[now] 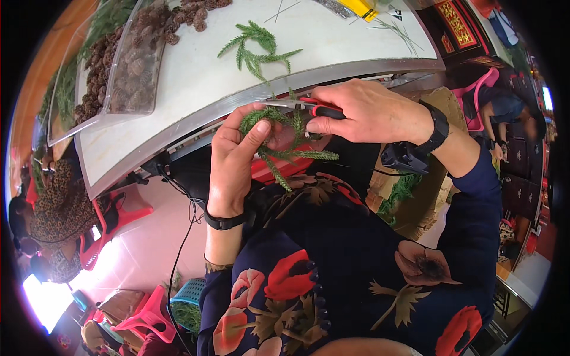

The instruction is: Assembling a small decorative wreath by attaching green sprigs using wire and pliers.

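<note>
Just off the near edge of the table, my left hand [237, 145] pinches a green artificial pine sprig [288, 154] between thumb and fingers. The sprig is curled into a loop at its top, with several needled branches spreading right and down. My right hand [374, 113] is closed around pliers [326, 110] with red and black handles. Their slim metal jaws point left and reach the top of the sprig, by my left fingertips. Whether the jaws grip a stem cannot be made out. Farther back on the white table lies another green sprig [255, 50], also bent into a ring.
Clear plastic bins [133, 77] of brown pine cones stand on the white tabletop [196, 77] at left. Thin green stems [398, 32] and a yellow packet [359, 8] lie at the back. An open cardboard box [409, 202] with greenery sits right; a black cable [184, 237] hangs left.
</note>
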`<state>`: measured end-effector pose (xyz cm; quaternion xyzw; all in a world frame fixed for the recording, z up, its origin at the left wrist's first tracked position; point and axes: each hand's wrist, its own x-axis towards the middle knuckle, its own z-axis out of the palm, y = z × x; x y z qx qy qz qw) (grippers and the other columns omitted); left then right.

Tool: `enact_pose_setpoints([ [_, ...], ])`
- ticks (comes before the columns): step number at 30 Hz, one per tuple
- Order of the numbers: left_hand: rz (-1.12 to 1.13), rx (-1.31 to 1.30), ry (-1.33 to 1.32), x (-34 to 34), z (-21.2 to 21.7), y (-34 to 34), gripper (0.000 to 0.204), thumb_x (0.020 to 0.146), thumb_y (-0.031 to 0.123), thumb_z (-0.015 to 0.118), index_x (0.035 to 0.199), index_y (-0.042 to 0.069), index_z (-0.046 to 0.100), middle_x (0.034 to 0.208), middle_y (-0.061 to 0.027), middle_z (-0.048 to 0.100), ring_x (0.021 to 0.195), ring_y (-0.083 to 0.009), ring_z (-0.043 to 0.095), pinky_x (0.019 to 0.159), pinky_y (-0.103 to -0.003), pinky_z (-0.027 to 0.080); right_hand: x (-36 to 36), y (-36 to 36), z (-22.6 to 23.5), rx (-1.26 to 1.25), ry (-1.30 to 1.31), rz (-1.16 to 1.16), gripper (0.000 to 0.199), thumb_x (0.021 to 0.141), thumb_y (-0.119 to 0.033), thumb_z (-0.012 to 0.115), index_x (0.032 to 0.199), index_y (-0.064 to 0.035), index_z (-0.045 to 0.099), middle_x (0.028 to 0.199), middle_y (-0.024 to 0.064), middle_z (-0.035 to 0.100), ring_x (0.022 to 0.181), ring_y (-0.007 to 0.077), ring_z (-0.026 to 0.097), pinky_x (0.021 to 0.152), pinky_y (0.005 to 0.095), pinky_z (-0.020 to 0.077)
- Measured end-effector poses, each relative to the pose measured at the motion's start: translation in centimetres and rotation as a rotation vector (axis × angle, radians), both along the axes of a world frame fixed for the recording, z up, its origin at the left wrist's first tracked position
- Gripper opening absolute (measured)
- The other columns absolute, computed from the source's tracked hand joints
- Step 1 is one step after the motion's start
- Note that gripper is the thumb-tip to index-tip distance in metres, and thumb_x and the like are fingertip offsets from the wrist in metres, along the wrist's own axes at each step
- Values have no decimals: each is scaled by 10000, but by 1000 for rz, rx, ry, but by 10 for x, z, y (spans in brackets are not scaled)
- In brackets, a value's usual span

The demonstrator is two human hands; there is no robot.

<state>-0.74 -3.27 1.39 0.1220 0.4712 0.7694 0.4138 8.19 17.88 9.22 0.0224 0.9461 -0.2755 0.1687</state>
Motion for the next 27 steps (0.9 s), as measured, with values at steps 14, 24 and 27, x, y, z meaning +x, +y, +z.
enact_pose_setpoints([
  [14,-91,111,-63,-11,4,-5,422,907,31,590,1292,-23,425,906,-104,630,800,-155,588,765,-284,489,-3,-6,2,-25,53,-54,362,849,-382,659,886,-25,612,708,197,616,712,398,621,614,455,475],
  [24,-57,-88,433,-18,-21,-6,434,875,5,632,1281,-2,480,990,-80,633,818,-131,601,761,-246,494,3,-22,10,235,72,-80,394,859,-396,649,899,-11,577,782,189,645,771,395,632,633,451,493],
  [27,138,-146,744,-35,-26,-7,406,887,25,635,1267,-2,494,957,-47,635,774,-108,589,693,-256,498,3,1,8,163,231,-201,416,869,-399,635,1059,-30,614,818,195,652,776,361,653,644,435,509],
])
